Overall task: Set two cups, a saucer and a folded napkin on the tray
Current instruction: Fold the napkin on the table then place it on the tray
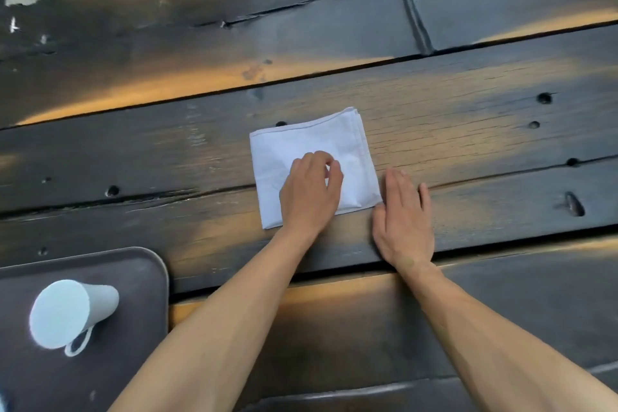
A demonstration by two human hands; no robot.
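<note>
Napkin (311, 157): white cloth, folded to a rough square, lying flat mid-tabletop, well apart from the tray.
Left grip (311, 187): my left hand rests on the napkin's near half, fingers loosely curled over the cloth; can't tell if they pinch a layer or only press.
Right grip (403, 214): fingers straight and together, palm flat on the tabletop, thumb edge touching the napkin's right near corner.
Handling: I judge it light, soft and limp; layers will splay if I lift by one corner. Stacked edges show on the right side, so best to take it there, thumb over and fingers under, or slide a flat hand beneath the whole fold.
Tray (147, 264): dark, rounded corner, at near left, partly out of frame.
Cup (72, 311): white, handled, on the tray. Second cup and saucer not visible.
Progress: my read is the napkin is folded and not yet on the tray.
Tabletop (468, 130): dark weathered planks with gaps, knots and holes; rough grain could snag the cloth, so lift rather than drag.
Room: green-and-white patch at far left beyond the planks; too blurred to identify.
</note>
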